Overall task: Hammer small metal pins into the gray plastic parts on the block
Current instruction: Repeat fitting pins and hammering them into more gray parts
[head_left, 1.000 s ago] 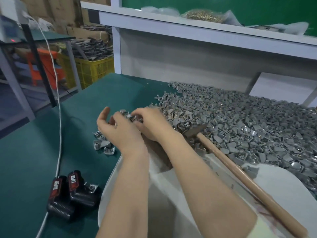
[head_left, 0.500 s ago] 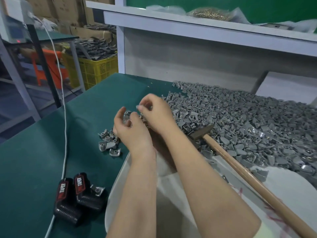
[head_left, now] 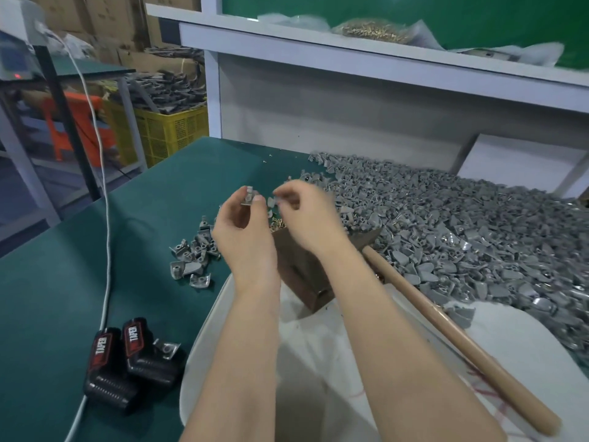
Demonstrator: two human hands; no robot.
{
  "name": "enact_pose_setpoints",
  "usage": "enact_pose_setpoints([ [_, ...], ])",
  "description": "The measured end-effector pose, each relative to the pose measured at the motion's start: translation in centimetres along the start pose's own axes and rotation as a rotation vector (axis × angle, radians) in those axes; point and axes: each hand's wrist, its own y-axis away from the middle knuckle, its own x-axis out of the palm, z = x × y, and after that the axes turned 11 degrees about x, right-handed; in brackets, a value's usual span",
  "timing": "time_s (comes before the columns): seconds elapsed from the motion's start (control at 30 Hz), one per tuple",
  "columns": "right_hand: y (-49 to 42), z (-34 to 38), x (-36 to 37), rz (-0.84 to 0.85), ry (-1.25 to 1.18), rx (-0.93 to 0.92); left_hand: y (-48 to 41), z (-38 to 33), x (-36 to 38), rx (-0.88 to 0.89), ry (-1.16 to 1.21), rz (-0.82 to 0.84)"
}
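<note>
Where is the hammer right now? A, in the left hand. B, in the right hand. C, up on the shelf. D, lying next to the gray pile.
D: the hammer lies next to the gray pile, and neither the left hand nor the right hand touches it.

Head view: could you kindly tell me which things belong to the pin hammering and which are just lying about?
For the job: gray part, held by the left hand; right hand, blurred; brown block; brass pins; hammer; heap of gray parts.

Lying about: black units labelled TAPER; white cable; yellow crate.
</note>
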Motion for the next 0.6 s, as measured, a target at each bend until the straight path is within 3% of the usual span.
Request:
enact_pose_setpoints([
  [0.07,-0.8,0.5,1.9,0.108,0.415,-0.029,-0.1,0.0,-0.1,0.046,0.002,-0.036],
  [0.13,-1.4,0.9,3.8,0.242,0.628,-0.035,-0.2,-0.2,-0.2,0.096,-0.004,-0.048],
  [0.23,-2.0,0.9,5.8,0.351,0.655,0.009,-0.6,-0.4,-0.5,0.152,0.022,-0.099],
  [0.6,-2.0,0.9,6.8,0.204,0.604,-0.012,-0.7,0.0,-0.6,0.050,0.086,-0.166],
])
